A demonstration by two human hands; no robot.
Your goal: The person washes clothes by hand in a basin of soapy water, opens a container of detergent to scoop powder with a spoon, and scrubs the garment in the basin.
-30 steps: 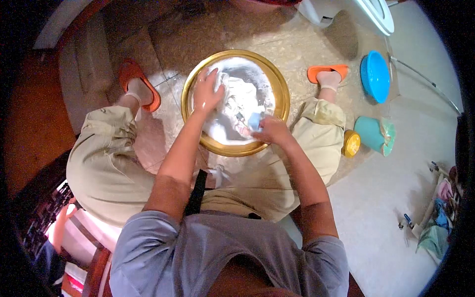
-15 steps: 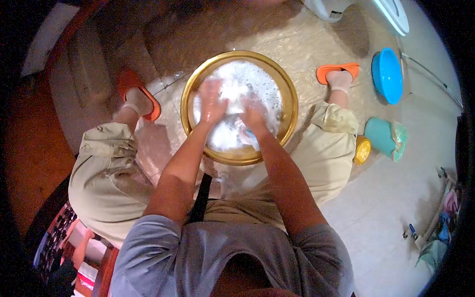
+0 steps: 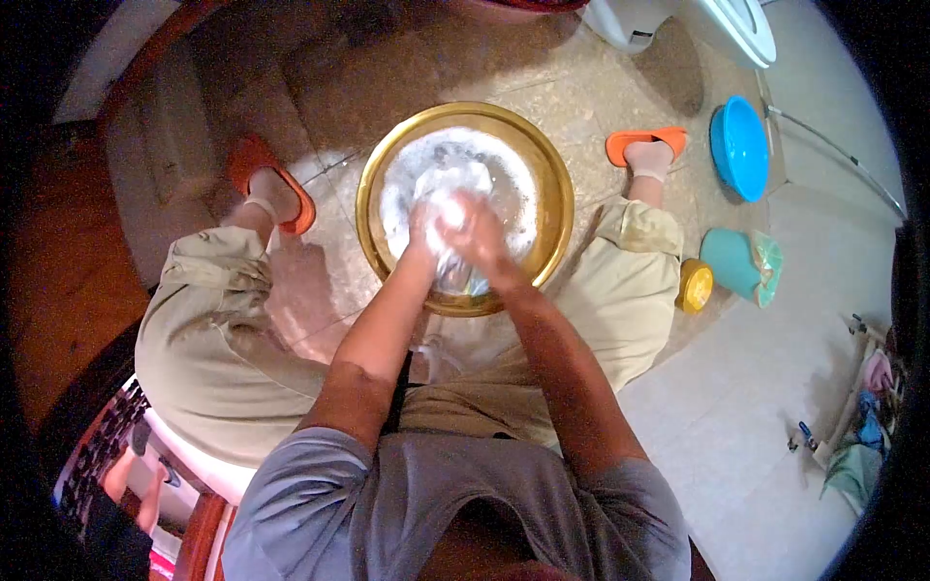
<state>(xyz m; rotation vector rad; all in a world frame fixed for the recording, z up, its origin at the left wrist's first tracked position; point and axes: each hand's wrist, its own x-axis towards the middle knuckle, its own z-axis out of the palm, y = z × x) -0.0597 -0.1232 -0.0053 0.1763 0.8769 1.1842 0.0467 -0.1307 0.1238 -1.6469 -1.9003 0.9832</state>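
Note:
A gold-coloured basin (image 3: 559, 208) of soapy water stands on the floor between my legs. Over its middle my hands are close together, closed around a white, suds-covered cloth (image 3: 455, 177). My left hand (image 3: 423, 230) grips it from the left, its fingers partly hidden by foam and blur. On the other side, my right hand (image 3: 475, 232) curls over the bundle, fingers bent and slightly smeared. Foam (image 3: 397, 184) rings the water, and a patch of something coloured shows below my hands near the basin's front rim.
To the right are a blue basin (image 3: 744, 150), a teal bin (image 3: 728, 261) with a plastic liner and a yellow tub (image 3: 695, 286). A white toilet (image 3: 731, 29) is at the top right. Cloths (image 3: 867, 426) hang by the right wall. My feet wear orange slippers (image 3: 618, 147).
My hands were apart and spread over the foam; now they have come together on the white cloth. The foam has thinned at the right, showing more water.

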